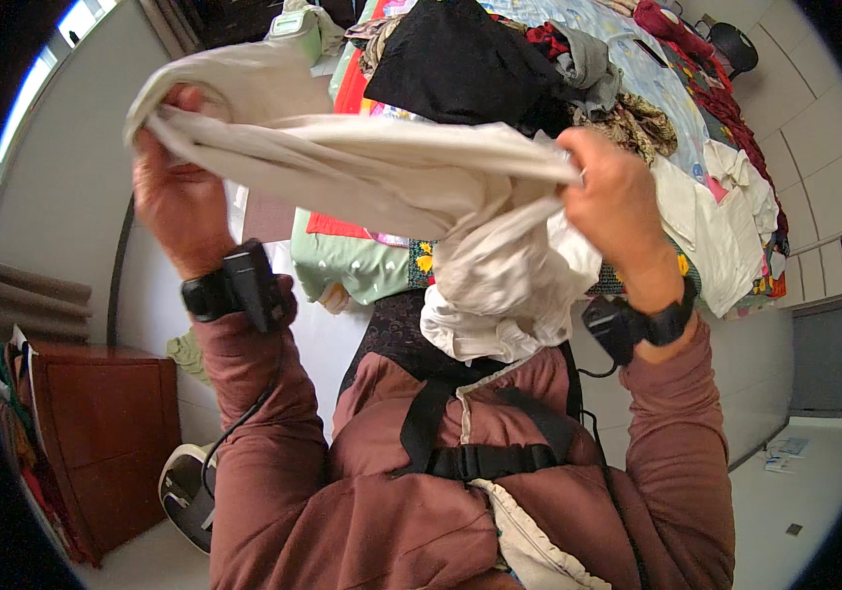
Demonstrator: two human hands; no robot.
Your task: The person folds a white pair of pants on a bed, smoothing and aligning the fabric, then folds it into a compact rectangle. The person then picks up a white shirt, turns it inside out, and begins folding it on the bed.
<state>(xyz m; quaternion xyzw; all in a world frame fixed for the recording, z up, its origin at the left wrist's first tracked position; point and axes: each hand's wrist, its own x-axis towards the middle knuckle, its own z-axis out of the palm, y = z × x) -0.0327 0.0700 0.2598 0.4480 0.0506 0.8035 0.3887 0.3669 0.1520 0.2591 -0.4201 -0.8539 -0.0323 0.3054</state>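
A cream-white cloth garment (362,162) is stretched in the air between my two hands, with motion blur along it. My left hand (181,184) grips its left end, the fingers partly wrapped in the fabric. At the other end, my right hand (609,192) pinches the edge in its fist. Below the stretched part, a bunched white mass of fabric (506,295) hangs or rests over my lap; I cannot tell whether it all belongs to the same garment. Each wrist wears a black strapped device.
A bed (351,262) ahead bears a black garment (465,66), a grey garment (587,63), white clothes (716,221) and a dark phone (650,53). A reddish-brown wooden cabinet (104,442) stands at left, near a white-rimmed bin-like container (185,494). A black cable runs along my left arm.
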